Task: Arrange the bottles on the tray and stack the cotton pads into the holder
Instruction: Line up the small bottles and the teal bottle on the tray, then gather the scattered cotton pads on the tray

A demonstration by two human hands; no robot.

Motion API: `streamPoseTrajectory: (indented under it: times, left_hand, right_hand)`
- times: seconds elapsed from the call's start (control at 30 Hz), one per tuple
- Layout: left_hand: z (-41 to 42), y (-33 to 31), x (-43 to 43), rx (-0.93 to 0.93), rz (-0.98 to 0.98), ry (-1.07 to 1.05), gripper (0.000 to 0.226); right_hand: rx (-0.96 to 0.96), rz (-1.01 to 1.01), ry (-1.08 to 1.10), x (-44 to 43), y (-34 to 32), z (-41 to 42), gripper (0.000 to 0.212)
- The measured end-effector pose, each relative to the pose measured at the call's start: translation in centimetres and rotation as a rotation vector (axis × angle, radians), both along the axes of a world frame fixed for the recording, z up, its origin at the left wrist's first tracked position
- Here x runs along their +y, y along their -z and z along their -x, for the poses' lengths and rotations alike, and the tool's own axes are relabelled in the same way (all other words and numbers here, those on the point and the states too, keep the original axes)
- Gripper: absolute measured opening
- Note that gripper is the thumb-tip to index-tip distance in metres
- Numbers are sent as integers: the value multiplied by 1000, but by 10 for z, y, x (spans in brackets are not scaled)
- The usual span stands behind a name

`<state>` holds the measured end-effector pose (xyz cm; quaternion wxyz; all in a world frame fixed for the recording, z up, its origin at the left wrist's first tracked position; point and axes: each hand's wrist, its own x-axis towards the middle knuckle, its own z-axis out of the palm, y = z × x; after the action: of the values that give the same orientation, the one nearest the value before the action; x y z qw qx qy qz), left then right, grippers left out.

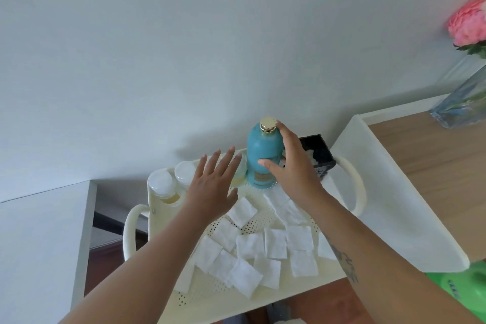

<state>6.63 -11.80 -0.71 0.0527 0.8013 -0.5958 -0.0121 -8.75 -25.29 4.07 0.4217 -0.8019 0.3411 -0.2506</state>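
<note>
On the tray, two small jars stand at the back left, the tall bottle at back centre, the holder right of it. Cotton pads lie scattered in front.

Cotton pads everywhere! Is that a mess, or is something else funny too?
Yes, the cotton pads lie scattered flat across the tray, some overlapping, instead of stacked in the black holder. The bottles look upright: the blue bottle stands by the right hand. Nothing looks spilled.

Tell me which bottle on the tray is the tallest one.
The teal bottle with the gold cap, at the tray's far edge. The small white-capped bottles to its left are far shorter.
</note>
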Motion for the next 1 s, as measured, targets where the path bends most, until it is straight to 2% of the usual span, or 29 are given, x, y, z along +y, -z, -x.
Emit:
streamPoseTrajectory:
  times: [0.43, 0.57, 0.63, 0.7, 0.83, 0.93, 1.0]
  left_hand:
    - [4, -2, -1, -21, -20, -13, 78]
    - [12, -13, 3, -17, 42, -49, 72]
    - [19, -16, 12, 4, 124, -121, 67]
    - [24, -14, 27, 22, 214, -216, 59]
    - [31, -1, 67, 71, 270, -361, 43]
    - [37, 12, 92, 178, 233, -501, 29]
    - [40, 18, 104, 356, 253, -663, 20]
  right_hand:
    - [-29, 54, -39, -8, 12, 1, 84]
    - [-76, -43, -17, 0, 20, 11, 87]
    - [-122, 2, 49, 13, 29, 21, 77]
    - [-113, 101, 84, 29, 40, 31, 56]
    - [105, 52, -141, 53, 63, 38, 21]
    - [233, 115, -272, 58, 74, 27, 21]
    - [305, 198, -330, 60, 79, 15, 24]
